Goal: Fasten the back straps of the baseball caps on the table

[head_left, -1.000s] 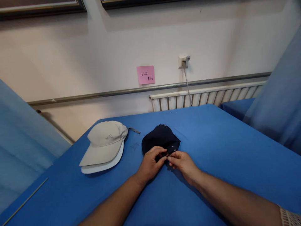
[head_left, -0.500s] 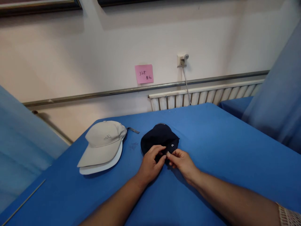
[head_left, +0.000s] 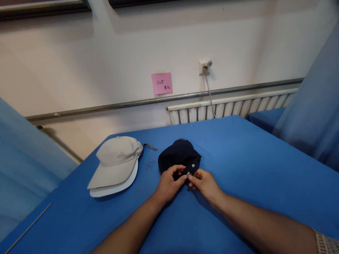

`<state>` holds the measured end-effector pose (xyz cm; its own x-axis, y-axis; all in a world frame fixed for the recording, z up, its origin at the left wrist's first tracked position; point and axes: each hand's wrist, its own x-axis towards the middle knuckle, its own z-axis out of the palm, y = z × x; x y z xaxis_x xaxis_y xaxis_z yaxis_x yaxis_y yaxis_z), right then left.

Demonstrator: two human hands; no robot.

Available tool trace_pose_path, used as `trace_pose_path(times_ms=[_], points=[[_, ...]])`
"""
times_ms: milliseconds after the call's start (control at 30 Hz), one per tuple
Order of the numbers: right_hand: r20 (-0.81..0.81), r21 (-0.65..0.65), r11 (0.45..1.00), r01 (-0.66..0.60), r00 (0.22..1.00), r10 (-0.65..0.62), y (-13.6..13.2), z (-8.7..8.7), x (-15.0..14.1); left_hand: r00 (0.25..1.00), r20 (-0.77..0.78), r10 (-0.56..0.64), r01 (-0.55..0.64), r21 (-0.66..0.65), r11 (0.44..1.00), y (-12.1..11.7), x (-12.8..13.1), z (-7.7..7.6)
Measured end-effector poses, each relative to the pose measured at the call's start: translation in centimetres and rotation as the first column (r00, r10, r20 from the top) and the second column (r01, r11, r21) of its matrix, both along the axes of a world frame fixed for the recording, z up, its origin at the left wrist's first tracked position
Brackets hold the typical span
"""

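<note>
A dark navy cap (head_left: 177, 154) lies on the blue-covered table, its back strap toward me and a small white logo on its side. My left hand (head_left: 169, 182) is closed at the strap, with thumb and fingers around its left part. Against it, my right hand (head_left: 207, 184) pinches the strap's other side. A small light metallic buckle (head_left: 188, 173) shows between the fingertips. The fingers partly hide the strap. To the left, a beige cap (head_left: 118, 151) rests on a whiter cap (head_left: 113, 190), of which mainly the brim shows.
The blue table cover (head_left: 265, 176) runs back to the wall, near a radiator (head_left: 230, 107) and a metal rail (head_left: 127, 103). Blue curtains hang at both sides. A thin rod (head_left: 29, 225) lies at the left edge, and a pink note (head_left: 162, 83) is on the wall.
Both hands stay at the cap's strap with small finger shifts. The buckle now shows more clearly between the fingertips. The beige and white caps have not moved.
</note>
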<state>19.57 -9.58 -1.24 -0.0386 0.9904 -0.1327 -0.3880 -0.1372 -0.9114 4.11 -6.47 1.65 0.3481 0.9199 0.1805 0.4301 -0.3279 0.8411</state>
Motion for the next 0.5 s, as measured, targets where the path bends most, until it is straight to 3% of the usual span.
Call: trace_pose_path(times_ms=[500], points=[[0.072, 0.0, 1.0, -0.006, 0.997, 0.006, 0.07, -0.01, 0.17, 0.994, 0.111, -0.004, 0.012, -0.074, 0.997, -0.05, 0.03, -0.07]])
